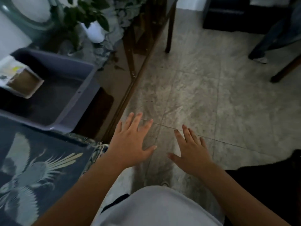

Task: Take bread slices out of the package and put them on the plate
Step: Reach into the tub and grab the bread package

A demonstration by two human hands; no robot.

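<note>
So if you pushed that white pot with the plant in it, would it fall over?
Probably it could tip. The white pot looks tall and narrow, and the leafy plant spreads wide above it, so it seems top-heavy. It looks smooth, perhaps slippery and breakable. Both hands are open and far from it.

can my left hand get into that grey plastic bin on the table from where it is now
Probably yes. The left hand is open and empty, spread over the floor just past the table edge, and the grey bin sits open-topped to its left with nothing between them.
</note>
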